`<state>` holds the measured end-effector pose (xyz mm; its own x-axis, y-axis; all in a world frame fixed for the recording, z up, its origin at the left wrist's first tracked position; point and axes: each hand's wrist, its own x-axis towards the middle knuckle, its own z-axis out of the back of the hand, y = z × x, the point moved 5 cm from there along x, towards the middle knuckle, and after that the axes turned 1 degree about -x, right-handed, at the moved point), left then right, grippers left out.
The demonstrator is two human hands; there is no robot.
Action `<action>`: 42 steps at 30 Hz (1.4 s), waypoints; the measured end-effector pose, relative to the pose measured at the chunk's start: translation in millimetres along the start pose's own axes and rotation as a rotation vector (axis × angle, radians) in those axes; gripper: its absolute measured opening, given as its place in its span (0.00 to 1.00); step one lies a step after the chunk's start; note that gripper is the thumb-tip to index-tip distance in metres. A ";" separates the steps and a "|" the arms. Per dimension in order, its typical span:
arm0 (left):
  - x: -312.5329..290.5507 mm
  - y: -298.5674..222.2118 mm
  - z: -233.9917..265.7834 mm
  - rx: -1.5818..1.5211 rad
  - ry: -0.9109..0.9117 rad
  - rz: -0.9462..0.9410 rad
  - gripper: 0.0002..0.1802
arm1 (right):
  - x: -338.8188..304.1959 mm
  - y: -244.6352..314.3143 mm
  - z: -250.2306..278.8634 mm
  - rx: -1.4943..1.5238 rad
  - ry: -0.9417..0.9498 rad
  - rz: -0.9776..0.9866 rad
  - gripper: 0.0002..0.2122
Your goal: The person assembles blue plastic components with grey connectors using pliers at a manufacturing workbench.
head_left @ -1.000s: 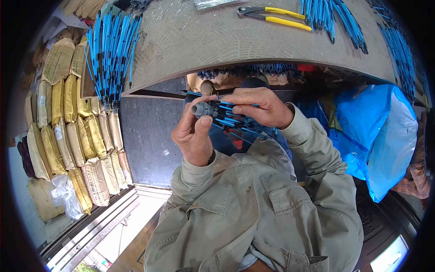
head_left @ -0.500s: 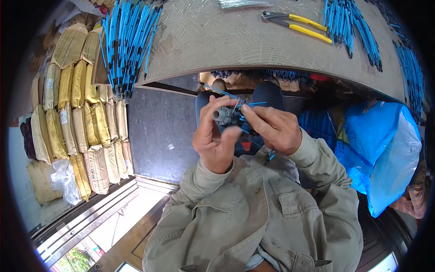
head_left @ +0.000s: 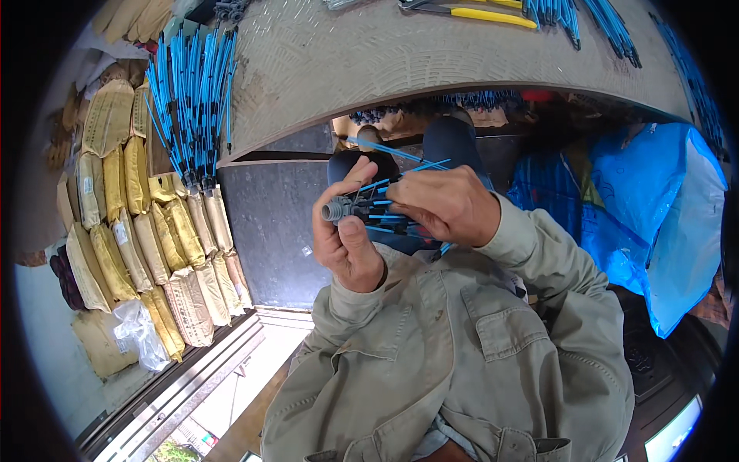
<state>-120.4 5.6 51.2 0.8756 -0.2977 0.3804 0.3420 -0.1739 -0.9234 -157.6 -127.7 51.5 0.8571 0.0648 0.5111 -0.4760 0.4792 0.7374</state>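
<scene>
Where rods (head_left: pixel 400 155) splay, left fingers (head_left: pixel 356 240) hold ribbed tubing (head_left: pixel 335 209), perhaps plastic.

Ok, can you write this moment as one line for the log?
left hand: holds grey threaded fitting | right hand: at blue rods, grip partly hidden | yellow-handled pliers: on table

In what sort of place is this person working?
Probably a small workshop, perhaps also used for storage: a worktable has yellow-handled pliers and bunched blue rods on it, and bags are stacked at the left.
</scene>
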 end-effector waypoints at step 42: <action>-7.2 -22.8 -4.2 -0.157 0.134 -0.007 0.15 | 4.3 -2.2 29.3 0.508 0.529 -0.303 0.07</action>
<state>-135.9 7.8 69.7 0.8168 -0.4160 0.3998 0.2816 -0.3173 -0.9055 -158.6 -154.0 65.0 0.8832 0.4635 0.0720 -0.1291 0.0926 0.9873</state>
